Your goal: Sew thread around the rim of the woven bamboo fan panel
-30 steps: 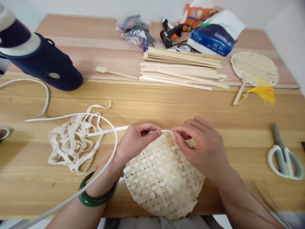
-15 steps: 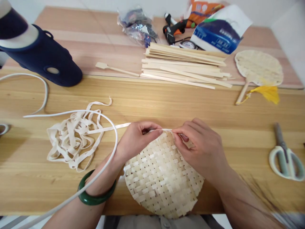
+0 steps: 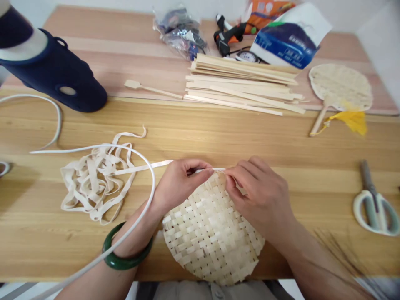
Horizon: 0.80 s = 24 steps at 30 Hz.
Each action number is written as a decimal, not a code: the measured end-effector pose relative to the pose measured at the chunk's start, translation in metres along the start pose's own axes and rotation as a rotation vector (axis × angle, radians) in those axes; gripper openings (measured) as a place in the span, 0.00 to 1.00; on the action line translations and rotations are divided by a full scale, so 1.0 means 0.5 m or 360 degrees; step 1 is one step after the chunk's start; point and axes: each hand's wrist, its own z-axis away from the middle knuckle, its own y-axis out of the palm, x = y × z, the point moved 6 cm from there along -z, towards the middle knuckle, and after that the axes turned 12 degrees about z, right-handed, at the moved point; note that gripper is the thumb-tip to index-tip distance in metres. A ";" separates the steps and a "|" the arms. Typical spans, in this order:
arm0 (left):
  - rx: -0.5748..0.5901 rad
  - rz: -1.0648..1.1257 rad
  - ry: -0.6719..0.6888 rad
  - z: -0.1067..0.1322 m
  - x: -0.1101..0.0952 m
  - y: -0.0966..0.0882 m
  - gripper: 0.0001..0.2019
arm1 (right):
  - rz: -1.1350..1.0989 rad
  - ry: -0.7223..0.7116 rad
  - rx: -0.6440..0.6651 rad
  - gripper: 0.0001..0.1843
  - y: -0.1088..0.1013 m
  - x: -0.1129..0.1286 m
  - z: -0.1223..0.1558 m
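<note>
A round woven fan panel (image 3: pixel 212 233) of pale flat strips lies tilted at the table's front edge, below my hands. At its top rim, my left hand (image 3: pixel 184 179) pinches a narrow cream fabric tape (image 3: pixel 162 163) against the edge. My right hand (image 3: pixel 259 191) pinches the same rim a short way to the right, thumb and index finger pressed together on the tape. Between both pinches a short length of tape runs along the edge. From my left hand the tape trails leftward to a loose tangled heap (image 3: pixel 96 179).
A white cable (image 3: pixel 150 175) loops across my left forearm. Scissors (image 3: pixel 375 208) lie at right, with a finished fan (image 3: pixel 340 87) behind them. Wooden strips (image 3: pixel 240 87), a small paddle-shaped stick (image 3: pixel 150 88), a glue gun (image 3: pixel 229 35) and a dark blue object (image 3: pixel 68 79) occupy the back.
My right hand's fingers have shifted slightly left and curled closer along the rim. My left hand keeps its pinch, and the panel stays nearly in place.
</note>
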 end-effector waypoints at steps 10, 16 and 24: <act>0.0010 -0.0097 0.0012 0.001 -0.004 0.000 0.10 | 0.0090 0.0028 0.0050 0.11 0.003 0.025 0.000; -0.0035 -0.0022 -0.0021 0.003 -0.007 -0.004 0.10 | 0.0012 0.0114 0.0036 0.08 -0.003 0.019 0.007; -0.0036 -0.0069 -0.0005 0.002 -0.008 -0.005 0.10 | -0.0059 0.0134 0.0070 0.08 0.005 0.011 0.010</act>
